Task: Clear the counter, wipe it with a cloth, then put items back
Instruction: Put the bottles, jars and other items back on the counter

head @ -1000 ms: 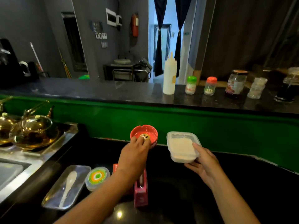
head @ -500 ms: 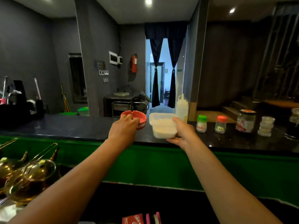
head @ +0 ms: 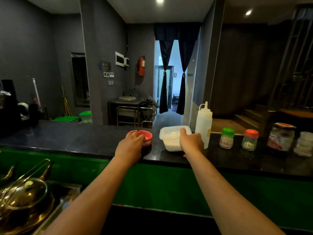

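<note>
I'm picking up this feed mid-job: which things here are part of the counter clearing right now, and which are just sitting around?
In the job:
- left hand gripping the red ashtray
- right hand holding the clear plastic container of white powder
- dark upper counter they are set on

Just standing there:
- squeeze bottle
- green-capped jar
- red-capped jar
- large glass jar
- brass teapot

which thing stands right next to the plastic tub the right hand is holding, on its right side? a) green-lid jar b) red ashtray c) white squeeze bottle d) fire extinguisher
c: the white squeeze bottle stands on the upper counter just right of the plastic tub that the right hand grips; the red ashtray sits on its left, in the left hand.
</note>
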Action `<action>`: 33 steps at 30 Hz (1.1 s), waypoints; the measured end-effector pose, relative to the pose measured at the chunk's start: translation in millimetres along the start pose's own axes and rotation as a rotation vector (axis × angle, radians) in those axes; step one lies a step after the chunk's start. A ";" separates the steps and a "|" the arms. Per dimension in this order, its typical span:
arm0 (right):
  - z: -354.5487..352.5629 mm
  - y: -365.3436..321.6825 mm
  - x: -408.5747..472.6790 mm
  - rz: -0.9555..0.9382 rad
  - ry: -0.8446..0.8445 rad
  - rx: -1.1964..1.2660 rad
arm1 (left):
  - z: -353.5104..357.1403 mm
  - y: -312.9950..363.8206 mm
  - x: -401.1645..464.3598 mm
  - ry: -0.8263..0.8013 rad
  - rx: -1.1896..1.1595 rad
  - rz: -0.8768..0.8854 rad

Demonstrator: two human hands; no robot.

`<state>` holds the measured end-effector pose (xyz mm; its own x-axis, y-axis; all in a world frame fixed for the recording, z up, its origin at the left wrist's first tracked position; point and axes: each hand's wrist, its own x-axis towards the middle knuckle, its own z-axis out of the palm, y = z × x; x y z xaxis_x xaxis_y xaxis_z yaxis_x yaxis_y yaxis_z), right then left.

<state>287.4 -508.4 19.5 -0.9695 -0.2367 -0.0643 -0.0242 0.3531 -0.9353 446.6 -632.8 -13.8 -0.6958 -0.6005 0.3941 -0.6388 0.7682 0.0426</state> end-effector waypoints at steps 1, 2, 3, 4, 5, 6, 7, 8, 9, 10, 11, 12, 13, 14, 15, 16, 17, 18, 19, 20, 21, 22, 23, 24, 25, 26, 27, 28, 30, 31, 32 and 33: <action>-0.4 3.4 -1.6 -0.041 0.006 -0.052 | 1.9 -0.7 0.4 0.012 -0.005 -0.005; -2.3 6.9 -4.4 -0.082 0.009 -0.107 | 3.1 -1.3 1.0 0.025 -0.009 -0.005; -5.7 10.0 -8.5 -0.115 0.010 -0.164 | 3.6 -1.7 1.2 0.032 -0.014 -0.002; -9.5 13.1 -12.6 -0.139 0.014 -0.207 | 4.0 -1.9 1.5 0.032 -0.018 0.004; -13.3 16.1 -16.8 -0.165 0.023 -0.229 | 4.3 -1.9 1.7 0.028 -0.022 0.008; -16.1 19.6 -20.6 -0.204 0.039 -0.230 | 4.6 -1.8 1.8 0.025 -0.025 0.011; -19.3 23.1 -25.1 -0.269 0.066 -0.232 | 4.9 -1.5 2.2 0.024 -0.027 0.012; -21.4 27.2 -28.9 -0.368 0.096 -0.255 | 5.0 -1.0 2.7 0.023 -0.030 0.016; -22.5 31.7 -32.1 -0.493 0.118 -0.305 | 5.3 -0.5 3.2 0.020 -0.035 0.021; -22.3 36.3 -32.6 -0.627 0.130 -0.370 | 5.5 0.1 3.7 0.016 -0.042 0.025; -20.9 39.5 -31.0 -0.743 0.127 -0.434 | 5.3 0.9 4.4 0.009 -0.055 0.026; -19.5 41.2 -27.4 -0.813 0.103 -0.485 | 5.0 1.6 5.2 0.003 -0.074 0.024; -18.4 42.0 -21.5 -0.848 0.065 -0.519 | 4.9 2.0 6.1 -0.001 -0.097 0.020; -17.6 42.2 -14.0 -0.862 0.019 -0.538 | 5.4 1.8 7.1 -0.003 -0.117 0.016; -17.2 41.7 -6.2 -0.865 -0.026 -0.544 | 6.1 1.2 7.7 0.001 -0.130 0.014; -17.6 41.0 1.3 -0.868 -0.066 -0.544 | 7.4 -0.1 8.2 0.006 -0.136 0.014; -18.5 40.3 8.0 -0.875 -0.097 -0.544 | 8.9 -1.5 8.8 0.016 -0.142 0.013; -19.2 39.8 13.5 -0.886 -0.117 -0.547 | 10.9 -3.1 9.9 0.021 -0.158 0.007; -19.4 40.4 17.9 -0.900 -0.122 -0.551 | 12.4 -4.4 11.7 0.026 -0.181 0.003; -19.0 41.5 20.2 -0.914 -0.112 -0.561 | 13.9 -5.5 14.6 0.028 -0.206 0.004; -17.9 43.2 21.0 -0.926 -0.094 -0.570 | 15.5 -6.3 18.3 0.032 -0.230 0.014; -16.5 45.0 21.3 -0.936 -0.075 -0.577 | 17.1 -7.0 22.4 0.037 -0.254 0.026; -15.1 46.6 21.6 -0.943 -0.062 -0.580 | 19.0 -7.8 26.7 0.044 -0.275 0.037; -14.1 47.3 22.0 -0.945 -0.057 -0.582 | 20.8 -8.1 30.3 0.050 -0.293 0.042; -13.4 47.2 22.4 -0.944 -0.056 -0.583 | 22.4 -7.6 33.3 0.051 -0.306 0.046; -13.0 46.7 22.9 -0.940 -0.055 -0.584 | 23.9 -6.8 36.1 0.052 -0.310 0.051; -12.8 45.9 23.4 -0.935 -0.055 -0.585 | 25.0 -5.5 38.7 0.056 -0.304 0.057; -12.4 45.1 23.6 -0.929 -0.057 -0.588 | 26.4 -4.6 40.9 0.059 -0.295 0.055; -11.6 44.1 23.6 -0.917 -0.063 -0.596 | 28.8 -3.5 44.7 0.067 -0.273 0.047; -11.3 43.8 23.4 -0.913 -0.066 -0.600 | 29.9 -3.6 46.2 0.070 -0.262 0.043; -11.2 43.4 22.9 -0.912 -0.067 -0.604 | 31.0 -3.8 47.1 0.071 -0.252 0.036; -11.2 43.1 22.8 -0.913 -0.066 -0.608 | 31.9 -4.0 47.9 0.072 -0.245 0.030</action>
<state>261.6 -488.4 -18.3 -0.5105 -0.6775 0.5295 -0.8599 0.4028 -0.3137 405.3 -671.7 -24.4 -0.6823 -0.5663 0.4623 -0.5139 0.8213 0.2477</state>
